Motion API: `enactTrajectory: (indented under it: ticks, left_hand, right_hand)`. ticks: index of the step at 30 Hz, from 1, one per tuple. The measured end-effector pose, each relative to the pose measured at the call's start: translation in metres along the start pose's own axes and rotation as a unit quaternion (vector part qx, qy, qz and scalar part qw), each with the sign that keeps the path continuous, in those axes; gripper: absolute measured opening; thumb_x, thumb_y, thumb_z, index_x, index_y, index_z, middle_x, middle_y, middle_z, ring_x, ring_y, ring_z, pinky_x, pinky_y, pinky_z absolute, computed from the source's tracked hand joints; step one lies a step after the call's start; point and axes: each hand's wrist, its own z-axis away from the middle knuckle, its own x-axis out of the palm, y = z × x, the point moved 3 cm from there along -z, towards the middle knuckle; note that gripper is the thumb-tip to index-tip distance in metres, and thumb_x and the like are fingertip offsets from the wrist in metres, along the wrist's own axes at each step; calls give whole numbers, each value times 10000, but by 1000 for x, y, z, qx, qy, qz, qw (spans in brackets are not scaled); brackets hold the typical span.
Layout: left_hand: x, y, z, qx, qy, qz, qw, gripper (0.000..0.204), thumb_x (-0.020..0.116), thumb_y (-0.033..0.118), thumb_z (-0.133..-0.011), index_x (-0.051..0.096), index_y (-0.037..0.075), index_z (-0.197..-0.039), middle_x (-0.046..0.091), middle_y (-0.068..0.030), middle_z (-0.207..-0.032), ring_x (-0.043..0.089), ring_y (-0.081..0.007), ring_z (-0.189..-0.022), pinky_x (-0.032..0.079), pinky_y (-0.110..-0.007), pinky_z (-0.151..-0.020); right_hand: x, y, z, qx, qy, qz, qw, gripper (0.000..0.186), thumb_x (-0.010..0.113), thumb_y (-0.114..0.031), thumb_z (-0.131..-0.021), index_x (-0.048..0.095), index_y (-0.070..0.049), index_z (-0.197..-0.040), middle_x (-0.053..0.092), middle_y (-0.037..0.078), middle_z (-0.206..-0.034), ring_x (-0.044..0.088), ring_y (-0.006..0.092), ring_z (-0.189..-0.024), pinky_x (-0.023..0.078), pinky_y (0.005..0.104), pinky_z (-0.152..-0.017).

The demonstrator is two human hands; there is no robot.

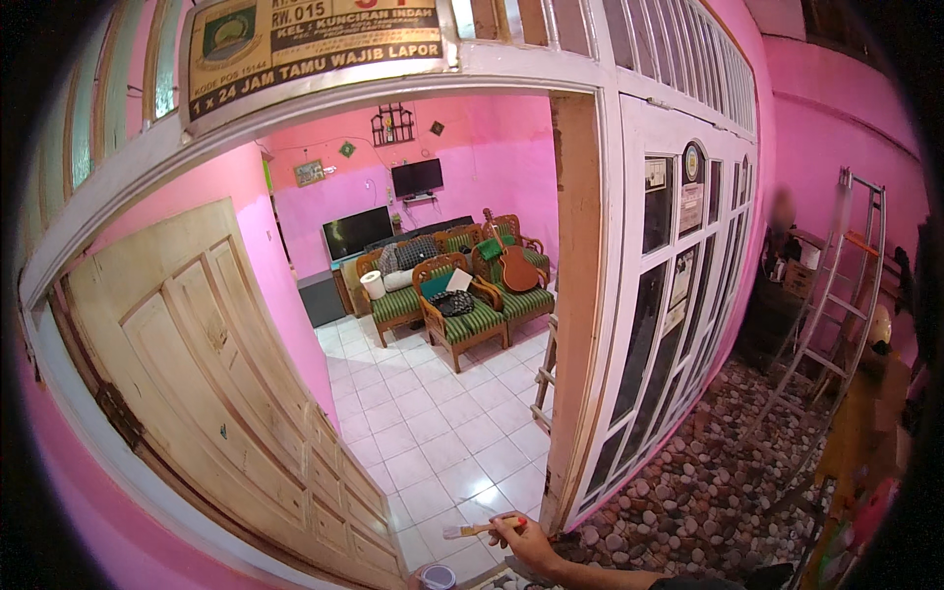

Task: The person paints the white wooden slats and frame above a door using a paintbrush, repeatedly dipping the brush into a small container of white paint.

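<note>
My right hand, at the bottom centre, grips a paintbrush by its wooden handle; its pale bristles point left over the tiled floor. My left hand, mostly cut off by the lower edge, holds a small round paint can. Ahead is an open doorway in a white frame, with a bare brown strip down its right jamb. A pale wooden door stands swung inward on the left.
Inside are wooden chairs with cushions and a guitar, two screens, and a white tiled floor. A wooden ladder leans behind the right jamb. Outside at right, an aluminium ladder stands on pebble-patterned flooring.
</note>
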Motion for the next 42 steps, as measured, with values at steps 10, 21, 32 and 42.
enactTrajectory:
  ticks: [10, 21, 32, 42]
  left_hand:
    - [48, 2, -37, 52, -8, -31, 998, 638, 840, 85, -828, 491, 9, -1357, 646, -127, -1181, 634, -215, -1106, 510, -359, -972]
    - [117, 64, -64, 95, -17, -7, 995, 631, 830, 79, -835, 496, 15, -1367, 638, -89, -1182, 632, -189, -1093, 514, -344, -962]
    - [132, 27, -16, 31, 101, 1, 994, 720, 874, 121, -810, 480, 22, -1405, 632, -103, -1238, 619, -198, -1152, 511, -365, -1007]
    - [153, 52, 61, 3, 212, 15, 977, 710, 890, 134, -799, 505, 3, -1381, 670, -103, -1178, 646, -188, -1086, 536, -350, -947]
  right_hand:
    - [-51, -17, -28, 6, 29, -14, 999, 283, 591, -222, -1054, 625, 41, -1153, 711, 108, -919, 701, 162, -797, 510, 262, -663]
    - [-121, -31, -76, -72, 33, -13, 997, 267, 644, -263, -1021, 676, 1, -1039, 717, 81, -856, 653, 133, -701, 512, 281, -631]
    - [-90, -47, -80, 37, -67, -42, 996, 257, 618, -201, -1035, 637, 46, -1099, 719, 116, -858, 701, 188, -715, 533, 292, -639]
    - [-81, -35, -40, -4, -196, -20, 980, 295, 626, -273, -1024, 638, 18, -1073, 685, 83, -839, 651, 152, -685, 512, 282, -602]
